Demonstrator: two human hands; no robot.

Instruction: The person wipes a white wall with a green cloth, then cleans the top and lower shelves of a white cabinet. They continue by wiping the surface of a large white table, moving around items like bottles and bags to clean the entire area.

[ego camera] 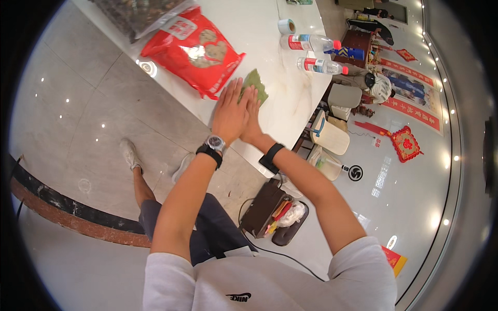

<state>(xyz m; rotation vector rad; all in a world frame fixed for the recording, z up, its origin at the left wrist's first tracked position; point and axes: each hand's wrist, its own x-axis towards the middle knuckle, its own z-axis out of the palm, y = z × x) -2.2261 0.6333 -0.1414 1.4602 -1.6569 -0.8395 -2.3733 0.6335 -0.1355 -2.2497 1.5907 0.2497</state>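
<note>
My left hand (230, 116), with a round wristwatch (214, 142) and a black band at the wrist, lies flat with straight fingers near the table's front edge. Beside it and partly overlapped by it is my right hand (252, 120), with a black band (272, 157) on that wrist. The fingers of both hands meet the near side of a green, jagged-edged leaf-like sheet (256, 85). Part of the sheet is hidden by the fingers, so I cannot tell whether either hand grips it. A red plastic bag (194, 52) with a clear heart-shaped window lies just beyond my left fingertips.
The white marble-look table (272, 70) also carries a clear bag of dark contents (136, 15), a label roll (286, 26) and two water bottles (307, 42) (321, 66). Chairs (330, 134) stand at its right side. A dark box (266, 210) sits below right, trailing a cable.
</note>
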